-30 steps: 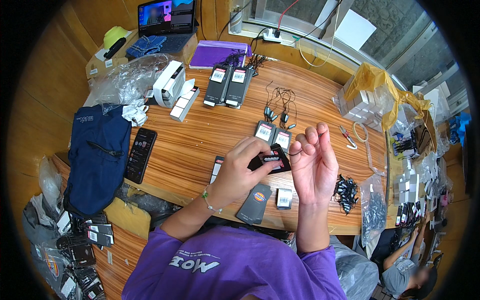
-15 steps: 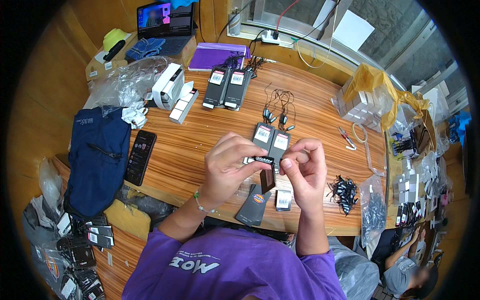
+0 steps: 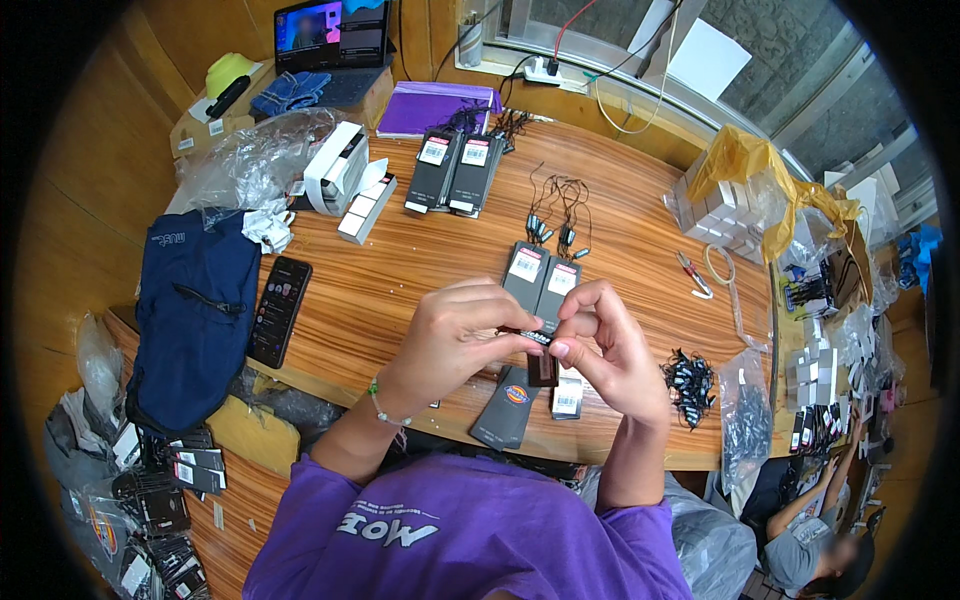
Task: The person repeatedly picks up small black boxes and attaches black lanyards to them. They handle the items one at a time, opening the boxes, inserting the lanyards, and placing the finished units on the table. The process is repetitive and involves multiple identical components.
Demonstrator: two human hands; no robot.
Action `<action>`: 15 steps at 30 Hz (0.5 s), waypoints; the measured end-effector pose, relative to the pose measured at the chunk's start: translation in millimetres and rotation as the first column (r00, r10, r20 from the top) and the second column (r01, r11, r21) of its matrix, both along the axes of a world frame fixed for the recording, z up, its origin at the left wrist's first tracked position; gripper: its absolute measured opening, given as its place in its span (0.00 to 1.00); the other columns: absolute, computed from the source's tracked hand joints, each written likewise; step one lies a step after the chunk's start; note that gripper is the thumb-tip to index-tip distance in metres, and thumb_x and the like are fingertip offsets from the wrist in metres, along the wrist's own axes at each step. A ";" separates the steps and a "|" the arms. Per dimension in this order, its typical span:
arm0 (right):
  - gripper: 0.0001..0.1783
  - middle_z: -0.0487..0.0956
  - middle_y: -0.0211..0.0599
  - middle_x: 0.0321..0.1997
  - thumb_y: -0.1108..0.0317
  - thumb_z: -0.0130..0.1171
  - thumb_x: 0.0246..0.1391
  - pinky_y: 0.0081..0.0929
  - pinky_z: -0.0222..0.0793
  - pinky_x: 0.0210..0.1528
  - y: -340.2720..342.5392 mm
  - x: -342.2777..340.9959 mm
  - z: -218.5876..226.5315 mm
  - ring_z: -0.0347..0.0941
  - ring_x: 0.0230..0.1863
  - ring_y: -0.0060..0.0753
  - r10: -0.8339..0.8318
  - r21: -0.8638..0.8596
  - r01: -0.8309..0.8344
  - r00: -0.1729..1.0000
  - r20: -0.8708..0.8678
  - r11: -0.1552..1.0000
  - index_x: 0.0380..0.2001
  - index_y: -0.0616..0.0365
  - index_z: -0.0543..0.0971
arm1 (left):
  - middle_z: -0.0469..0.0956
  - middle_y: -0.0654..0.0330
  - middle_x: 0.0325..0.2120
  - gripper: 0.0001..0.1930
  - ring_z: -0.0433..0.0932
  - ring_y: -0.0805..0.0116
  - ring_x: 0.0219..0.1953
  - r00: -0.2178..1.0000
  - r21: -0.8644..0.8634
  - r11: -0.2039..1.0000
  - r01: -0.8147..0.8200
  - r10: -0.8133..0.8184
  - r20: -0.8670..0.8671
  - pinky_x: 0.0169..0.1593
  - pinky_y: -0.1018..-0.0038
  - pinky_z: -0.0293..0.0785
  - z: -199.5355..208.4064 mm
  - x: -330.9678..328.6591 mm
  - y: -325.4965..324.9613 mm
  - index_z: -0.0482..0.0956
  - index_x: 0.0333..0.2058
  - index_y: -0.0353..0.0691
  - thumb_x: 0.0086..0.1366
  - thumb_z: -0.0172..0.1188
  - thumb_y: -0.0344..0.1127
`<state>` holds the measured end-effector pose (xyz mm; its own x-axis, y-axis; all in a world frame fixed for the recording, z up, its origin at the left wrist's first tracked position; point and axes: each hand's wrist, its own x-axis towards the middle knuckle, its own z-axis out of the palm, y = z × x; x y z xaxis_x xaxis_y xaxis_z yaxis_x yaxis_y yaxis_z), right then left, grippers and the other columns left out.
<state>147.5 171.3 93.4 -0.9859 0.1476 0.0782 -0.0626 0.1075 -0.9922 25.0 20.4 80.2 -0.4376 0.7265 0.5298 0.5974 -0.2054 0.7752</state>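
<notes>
Wood-grained tabletop (image 3: 350,305) spreads before us; nearest lies a dark grey hang tag (image 3: 500,415) with a coloured oval badge (image 3: 516,394), and to its right a small stack of barcode labels (image 3: 567,398). Just beyond, our left hand (image 3: 450,325) pinches a black tab (image 3: 538,337) with pale lettering between thumb and fingertips; a dark card (image 3: 543,373) hangs just below it. Our right hand (image 3: 612,360) has its fingertips drawn close at the tab's right end; whether they grip it, we cannot tell. We would do best to steady the tab from the left, work with light fingertips and spare the card any creasing. Past our hands, grey hang-tag stacks (image 3: 522,290) show red-edged barcode stickers (image 3: 525,264), with corded black seals (image 3: 541,231) behind. Farthest, similarly labelled stacks (image 3: 428,183) carry print too small to read.
</notes>
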 end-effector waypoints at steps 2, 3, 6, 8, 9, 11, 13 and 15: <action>0.11 0.70 0.27 0.24 0.78 0.53 0.53 0.15 0.61 0.31 1.3 0.1 1.2 0.66 0.30 0.15 0.054 -0.081 -0.050 0.998 0.038 0.995 0.38 0.59 0.63 | 0.76 0.59 0.22 0.10 0.74 0.66 0.26 0.999 -0.018 1.000 0.022 -0.023 -0.025 0.29 0.74 0.69 3.2 -0.2 -1.8 0.79 0.26 0.35 0.42 0.68 0.29; 0.11 0.70 0.27 0.24 0.77 0.52 0.53 0.14 0.60 0.31 1.7 0.0 1.3 0.65 0.29 0.15 0.077 -0.125 -0.071 0.996 0.047 0.990 0.37 0.59 0.63 | 0.76 0.58 0.22 0.10 0.74 0.66 0.26 0.999 -0.026 0.999 0.033 -0.034 -0.038 0.30 0.74 0.69 4.2 -0.2 -2.2 0.79 0.26 0.35 0.43 0.67 0.30; 0.10 0.70 0.27 0.24 0.77 0.51 0.54 0.14 0.59 0.28 5.7 -0.5 0.8 0.64 0.27 0.15 0.152 -0.198 -0.137 0.986 0.067 0.971 0.36 0.58 0.62 | 0.76 0.59 0.22 0.09 0.74 0.65 0.26 0.998 -0.035 0.999 0.027 -0.029 -0.054 0.30 0.74 0.70 5.6 1.0 -1.8 0.79 0.26 0.35 0.43 0.67 0.30; 0.10 0.69 0.27 0.24 0.77 0.51 0.55 0.14 0.58 0.27 6.4 -0.8 0.2 0.63 0.26 0.14 0.169 -0.212 -0.151 0.983 0.072 0.966 0.36 0.58 0.61 | 0.77 0.59 0.22 0.09 0.75 0.65 0.26 1.000 -0.051 0.999 0.007 -0.008 -0.017 0.30 0.73 0.70 5.8 3.1 -1.7 0.79 0.25 0.35 0.44 0.67 0.30; 0.10 0.69 0.27 0.24 0.77 0.50 0.55 0.14 0.58 0.27 5.0 -1.5 -0.5 0.63 0.26 0.14 0.161 -0.211 -0.142 0.984 0.071 0.967 0.36 0.58 0.61 | 0.77 0.59 0.22 0.08 0.75 0.65 0.26 1.000 -0.060 0.998 -0.003 0.003 0.001 0.30 0.73 0.70 5.2 4.4 -2.0 0.79 0.25 0.35 0.44 0.67 0.30; 0.10 0.69 0.27 0.23 0.77 0.50 0.55 0.14 0.58 0.26 4.3 -2.3 -1.7 0.63 0.26 0.14 0.157 -0.199 -0.140 0.985 0.073 0.970 0.36 0.58 0.61 | 0.77 0.59 0.22 0.09 0.74 0.67 0.26 0.999 -0.058 0.998 -0.039 0.039 0.007 0.29 0.75 0.69 2.3 7.6 -2.2 0.80 0.25 0.35 0.42 0.68 0.28; 0.10 0.68 0.26 0.22 0.77 0.50 0.55 0.14 0.58 0.25 5.0 -2.2 -1.9 0.63 0.25 0.14 0.163 -0.173 -0.148 0.983 0.079 0.974 0.36 0.57 0.60 | 0.77 0.59 0.22 0.09 0.74 0.69 0.25 1.000 -0.083 0.996 -0.020 0.021 0.005 0.28 0.76 0.69 1.4 7.8 -2.5 0.80 0.25 0.35 0.42 0.68 0.27; 0.10 0.68 0.25 0.22 0.77 0.50 0.55 0.14 0.57 0.25 9.9 -1.9 -2.8 0.62 0.24 0.14 0.244 -0.098 -0.232 0.960 0.140 0.968 0.35 0.57 0.60 | 0.77 0.59 0.22 0.09 0.74 0.69 0.26 0.999 -0.140 0.989 0.047 -0.048 -0.004 0.28 0.76 0.68 2.6 6.3 -5.0 0.80 0.25 0.35 0.42 0.68 0.28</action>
